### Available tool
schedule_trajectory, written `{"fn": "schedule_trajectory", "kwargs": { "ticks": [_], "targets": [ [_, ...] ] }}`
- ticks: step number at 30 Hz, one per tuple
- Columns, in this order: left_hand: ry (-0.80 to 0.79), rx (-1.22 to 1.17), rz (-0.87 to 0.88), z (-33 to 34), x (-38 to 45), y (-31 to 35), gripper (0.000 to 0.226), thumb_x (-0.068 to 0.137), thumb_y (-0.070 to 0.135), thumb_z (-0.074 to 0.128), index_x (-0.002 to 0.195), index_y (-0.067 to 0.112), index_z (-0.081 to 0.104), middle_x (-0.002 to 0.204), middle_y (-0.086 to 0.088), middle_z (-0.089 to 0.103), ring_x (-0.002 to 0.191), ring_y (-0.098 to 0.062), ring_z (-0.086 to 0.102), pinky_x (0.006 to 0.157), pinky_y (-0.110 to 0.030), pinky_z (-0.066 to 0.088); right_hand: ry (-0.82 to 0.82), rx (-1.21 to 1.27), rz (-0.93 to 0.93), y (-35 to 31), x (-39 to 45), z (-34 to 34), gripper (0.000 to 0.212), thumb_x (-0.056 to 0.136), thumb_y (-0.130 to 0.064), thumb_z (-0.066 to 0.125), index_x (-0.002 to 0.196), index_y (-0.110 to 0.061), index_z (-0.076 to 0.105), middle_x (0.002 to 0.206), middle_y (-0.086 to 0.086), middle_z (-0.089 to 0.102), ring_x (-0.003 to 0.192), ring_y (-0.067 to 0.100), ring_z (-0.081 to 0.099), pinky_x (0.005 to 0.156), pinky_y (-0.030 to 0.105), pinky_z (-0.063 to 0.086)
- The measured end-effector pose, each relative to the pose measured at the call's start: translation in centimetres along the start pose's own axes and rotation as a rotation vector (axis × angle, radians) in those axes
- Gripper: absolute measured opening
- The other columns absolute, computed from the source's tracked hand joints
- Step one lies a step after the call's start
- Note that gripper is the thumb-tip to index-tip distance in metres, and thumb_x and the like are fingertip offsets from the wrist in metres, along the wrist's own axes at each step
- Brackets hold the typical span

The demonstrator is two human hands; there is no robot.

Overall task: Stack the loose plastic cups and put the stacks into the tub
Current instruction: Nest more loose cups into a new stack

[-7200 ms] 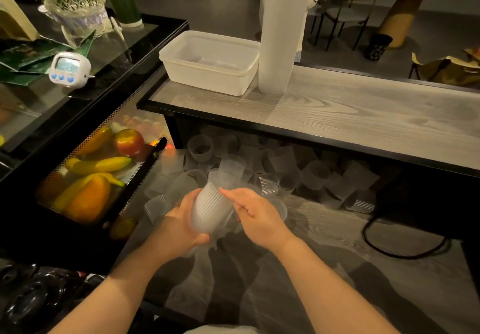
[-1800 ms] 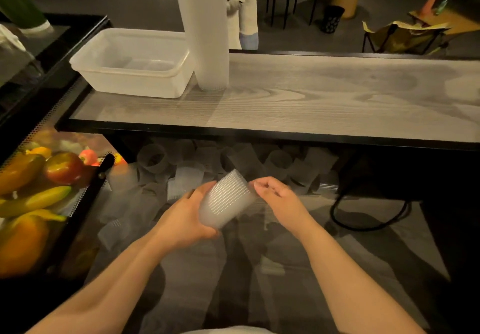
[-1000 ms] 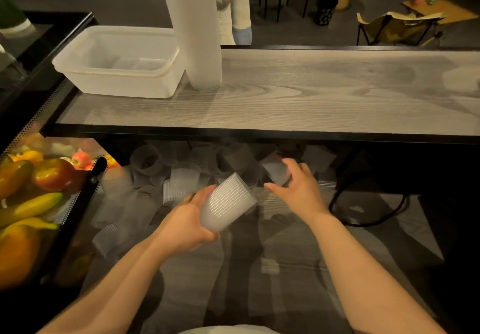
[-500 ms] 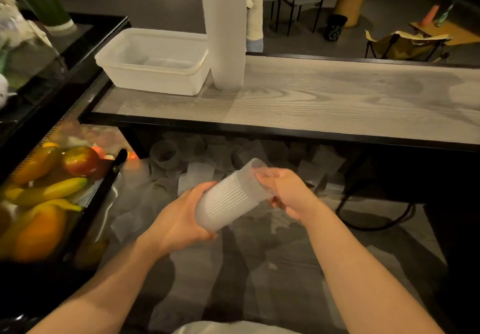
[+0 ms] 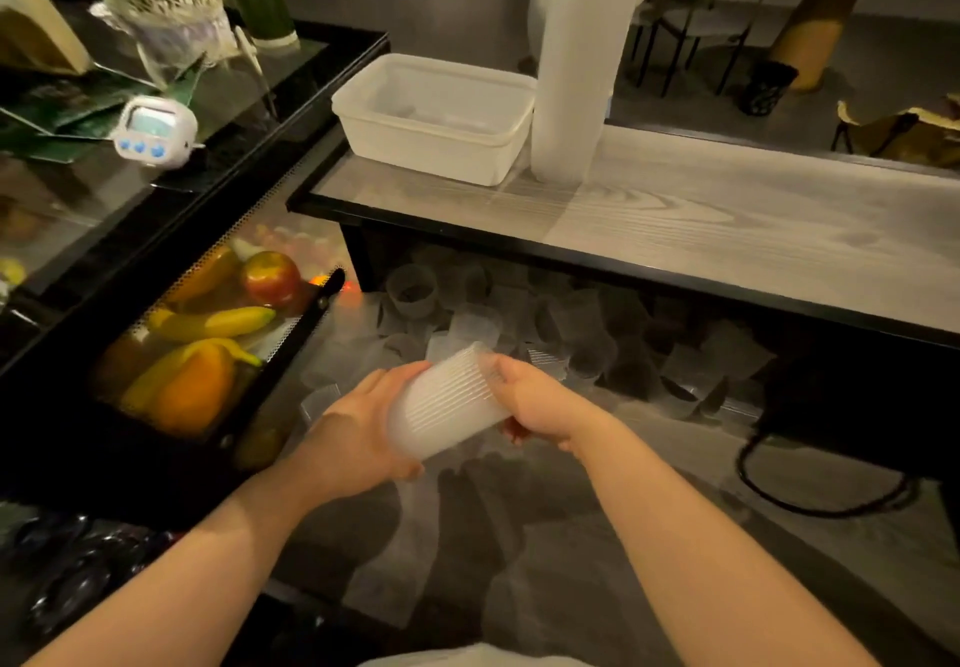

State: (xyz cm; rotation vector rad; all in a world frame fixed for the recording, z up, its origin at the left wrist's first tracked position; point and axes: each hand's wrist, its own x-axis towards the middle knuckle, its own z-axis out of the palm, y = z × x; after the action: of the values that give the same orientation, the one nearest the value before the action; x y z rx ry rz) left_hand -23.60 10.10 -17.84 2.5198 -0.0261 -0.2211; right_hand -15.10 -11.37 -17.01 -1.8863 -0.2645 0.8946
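A short stack of ribbed translucent cups (image 5: 447,404) lies tilted between my hands above the lower wooden counter. My left hand (image 5: 358,432) grips its closed end. My right hand (image 5: 535,401) holds the open end, fingers curled round the rim. Several loose cups (image 5: 470,326) lie scattered on the lower counter under the raised shelf. The white tub (image 5: 434,115) stands on the raised wooden shelf at the back left; whether anything lies in it I cannot tell. A very tall stack of cups (image 5: 576,58) stands upright right beside the tub.
A black display case with fruit (image 5: 208,334) sits to the left. A white timer (image 5: 156,131) and a woven basket (image 5: 166,6) rest on the glass top beyond it. A black cable (image 5: 810,500) loops on the counter at right. Chairs and a round table stand behind.
My right hand reached out to the loose cups, came back and now grips the stack's open end. The stack looks slightly longer. The view has shifted left.
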Motion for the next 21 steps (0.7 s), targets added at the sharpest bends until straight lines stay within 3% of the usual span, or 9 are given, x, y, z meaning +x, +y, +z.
{"fn": "schedule_trajectory", "kwargs": {
  "ticks": [4,6,8,11,14,19,21],
  "targets": [
    [0.053,-0.008,-0.078,-0.7,-0.9,-1.7,0.108,0.057,0.039,0.088,0.142,0.051,0.023,0.131,0.021,0.041,0.119,-0.007,0.046,0.094,-0.037,0.053,0.165,0.213,-0.026,-0.4,3.8,1.4,0.026,0.098,-0.045,0.049,0.114,-0.028,0.061,0.106,0.003,0.063,0.081,0.019,0.062,0.067,0.036,0.059],
    [0.069,-0.015,-0.111,-1.2,-1.1,-2.5,0.109,0.057,0.038,0.089,0.144,0.048,0.024,0.133,0.018,0.043,0.120,-0.008,0.048,0.094,-0.039,0.054,0.368,0.029,-0.009,0.1,6.6,1.2,0.020,0.096,-0.041,0.054,0.109,-0.030,0.063,0.118,0.005,0.061,0.086,0.020,0.064,0.081,0.042,0.058],
    [0.070,-0.002,-0.148,-1.6,-1.4,-3.2,0.112,0.057,0.037,0.090,0.147,0.043,0.024,0.135,0.015,0.044,0.120,-0.010,0.049,0.096,-0.041,0.052,0.471,-0.261,-0.012,0.8,8.5,0.1,0.028,0.094,-0.039,0.056,0.120,-0.030,0.060,0.131,0.003,0.050,0.101,0.024,0.061,0.092,0.038,0.052],
    [0.063,-0.002,-0.247,-2.0,-2.0,-3.9,0.112,0.058,0.038,0.089,0.148,0.043,0.022,0.134,0.012,0.041,0.117,-0.014,0.049,0.096,-0.042,0.050,0.445,-0.519,0.063,1.0,10.1,-1.7,0.056,0.093,-0.043,0.055,0.143,-0.023,0.041,0.138,0.012,0.048,0.119,0.033,0.054,0.098,0.042,0.047],
    [0.053,-0.047,-0.300,-2.3,-2.7,-4.5,0.110,0.058,0.036,0.087,0.146,0.046,0.023,0.134,0.011,0.041,0.117,-0.016,0.050,0.097,-0.042,0.049,0.392,-0.671,0.117,0.5,11.7,-1.7,0.065,0.092,-0.049,0.055,0.146,-0.018,0.037,0.141,0.011,0.051,0.127,0.033,0.050,0.098,0.043,0.046],
    [0.036,-0.059,-0.346,-2.3,-2.8,-5.1,0.112,0.055,0.039,0.087,0.145,0.052,0.020,0.136,0.014,0.041,0.118,-0.016,0.050,0.096,-0.041,0.049,0.394,-0.684,0.026,0.2,12.2,-0.5,0.070,0.087,-0.056,0.060,0.145,-0.023,0.037,0.136,0.007,0.055,0.123,0.030,0.053,0.094,0.041,0.047],
    [0.027,-0.050,-0.351,-2.4,-2.6,-5.2,0.112,0.054,0.040,0.086,0.144,0.052,0.020,0.135,0.013,0.041,0.118,-0.018,0.051,0.095,-0.041,0.049,0.413,-0.559,-0.014,0.4,11.9,-0.4,0.060,0.088,-0.054,0.061,0.139,-0.024,0.046,0.126,0.004,0.061,0.115,0.026,0.058,0.089,0.038,0.049]
  ]
}}
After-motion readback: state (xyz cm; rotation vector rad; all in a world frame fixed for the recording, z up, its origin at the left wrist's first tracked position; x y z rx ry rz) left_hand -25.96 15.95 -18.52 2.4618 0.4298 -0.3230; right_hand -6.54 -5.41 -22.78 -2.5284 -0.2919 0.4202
